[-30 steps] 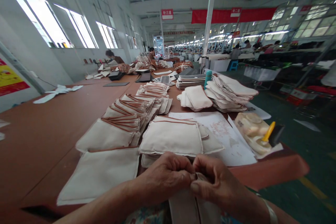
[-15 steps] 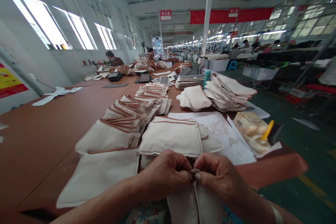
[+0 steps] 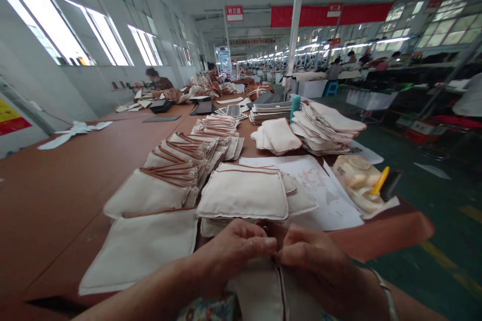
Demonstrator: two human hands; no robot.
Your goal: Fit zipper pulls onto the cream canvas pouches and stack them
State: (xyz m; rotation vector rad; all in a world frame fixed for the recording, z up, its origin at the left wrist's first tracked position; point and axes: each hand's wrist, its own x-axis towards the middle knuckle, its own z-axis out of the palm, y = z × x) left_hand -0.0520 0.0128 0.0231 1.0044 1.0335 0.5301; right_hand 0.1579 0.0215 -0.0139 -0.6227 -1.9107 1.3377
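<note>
At the table's near edge, my left hand point(image 3: 235, 256) is closed on the top of a cream fabric pouch point(image 3: 258, 291) with a dark brown slit or seam down its middle. My right hand point(image 3: 320, 261) pinches the same pouch just to the right of that seam. A small brown part shows between my fingertips, too small to make out. The pouch hangs below my hands, partly hidden by them. Just beyond lies a pile of cream pouches point(image 3: 243, 193) with brown trim. Another pouch point(image 3: 141, 251) lies flat to the left.
A long row of overlapping pouches point(image 3: 169, 180) runs back along the brown table point(image 3: 75, 195). Stacked cream panels point(image 3: 327, 128) stand at the right, by a teal spool point(image 3: 295, 108). A cut-open plastic jug point(image 3: 356, 175) holds a yellow-handled tool point(image 3: 380, 180) near the right edge.
My fingers have shifted their grip on the pouch's top, the left thumb now lying straighter and the right hand more curled over. The view has tilted slightly.
</note>
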